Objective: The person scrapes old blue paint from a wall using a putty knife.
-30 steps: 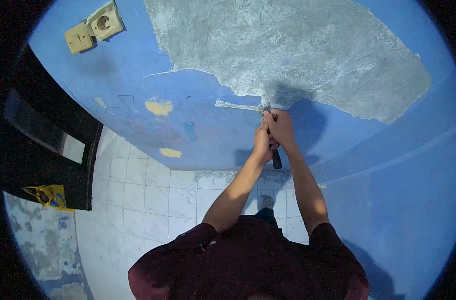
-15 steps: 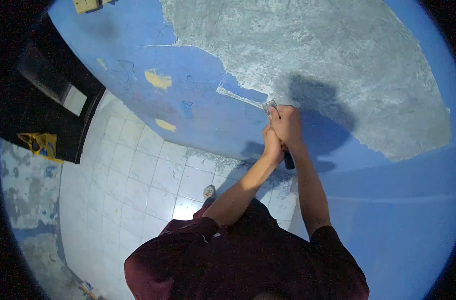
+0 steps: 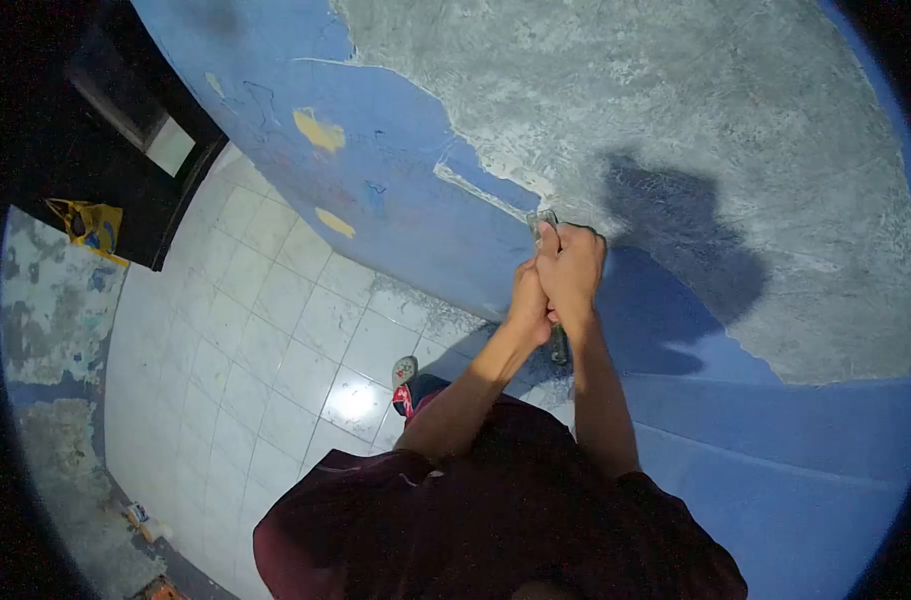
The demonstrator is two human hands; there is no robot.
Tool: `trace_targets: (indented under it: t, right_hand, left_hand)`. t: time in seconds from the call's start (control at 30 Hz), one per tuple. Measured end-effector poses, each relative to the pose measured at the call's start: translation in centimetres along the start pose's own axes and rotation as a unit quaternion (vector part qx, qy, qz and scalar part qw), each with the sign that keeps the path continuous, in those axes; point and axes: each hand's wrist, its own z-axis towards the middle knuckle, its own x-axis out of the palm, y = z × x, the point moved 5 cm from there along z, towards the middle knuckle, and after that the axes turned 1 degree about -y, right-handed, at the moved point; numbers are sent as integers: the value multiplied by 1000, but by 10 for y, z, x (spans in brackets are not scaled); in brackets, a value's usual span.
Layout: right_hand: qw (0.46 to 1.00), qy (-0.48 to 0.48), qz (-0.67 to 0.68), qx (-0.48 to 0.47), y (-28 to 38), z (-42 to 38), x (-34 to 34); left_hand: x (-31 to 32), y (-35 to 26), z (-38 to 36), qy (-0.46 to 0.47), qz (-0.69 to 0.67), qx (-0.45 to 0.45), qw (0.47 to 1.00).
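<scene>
Both my hands are closed around one scraper [image 3: 558,347], its blade end touching the wall and its dark handle end pointing down toward me. My right hand [image 3: 575,265] wraps the upper part, thumb laid along the tool near the blade. Just below and to the left, my left hand [image 3: 527,298] grips against the right one; the fingers overlap and hide much of the handle. By the blade, a thin pale scraped strip [image 3: 485,195] runs through the blue paint [image 3: 415,225]. Above it spreads bare grey plaster [image 3: 655,100] with a ragged paint edge.
White floor tiles [image 3: 265,330] lie below on the left, with grey flakes [image 3: 425,300] along the wall's foot. A yellow bag [image 3: 93,228] is by the dark doorway at far left. My shoe [image 3: 404,371] stands near the wall. My shadow [image 3: 680,230] falls on the plaster.
The view has shifted and turned slightly. The scraper's handle end has swung a little left and down, while its blade stays near the end of the scraped strip. Both hands keep their grip.
</scene>
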Motion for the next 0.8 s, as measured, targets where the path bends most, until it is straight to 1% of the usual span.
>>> trace_targets:
  t: [0.03,0.1,0.13,0.17,0.2,0.23,0.27,0.33,0.4,0.43,0.5,0.57,0.6,0.63,0.7,0.73,0.8]
  right_hand:
    - [1000,-5,0,-12,2,0,-1]
    - [1000,2,15,-8,-1,-3,4]
    - [1000,4,27,-7,-2,0,4]
    - [1000,4,27,-10,1,3,6]
    - [999,9,30,22,4,-1,10]
    - [998,15,31,54,2,-5,11]
    - [997,-7,54,46,-5,-4,15]
    - [999,-6,35,30,-3,-3,5]
    - [1000,-4,25,13,2,-1,4]
    - [1000,-6,29,7,2,-1,3]
    - [999,-13,32,-2,4,1,6]
    - [995,-85,6,-52,6,-3,11]
    - [997,-61,40,-15,2,-2,12]
    - [997,-60,41,-17,3,-2,9]
    - [999,-1,31,-15,4,-1,5]
    - [999,1,34,-19,5,-2,0]
    - [998,15,-43,-38,6,-4,-7]
  left_hand:
    - [1,6,4,-4,-1,2,1000]
    - [-1,11,10,-44,-48,38,997]
    - [1,-1,5,-43,-51,41,997]
    - [-1,-14,-4,-25,-4,22,999]
    - [-2,-19,-11,-11,44,-2,999]
    - [-3,-16,-12,-13,40,-5,999]
    - [-2,-16,-10,-14,40,-1,999]
    - [6,-9,-3,-13,37,5,999]
    - [9,-1,6,-86,-51,45,994]
    - [3,-3,3,-88,-50,46,994]
    - [2,-9,0,-37,-18,34,999]
    - [0,-18,-6,-21,3,22,1000]
    - [0,-19,-9,-9,22,11,1000]
    - [2,-16,-7,-10,22,13,1000]
    - [6,-5,3,-16,-47,56,997]
    - [7,4,10,-19,-48,61,997]
    - [13,10,18,-21,-145,103,984]
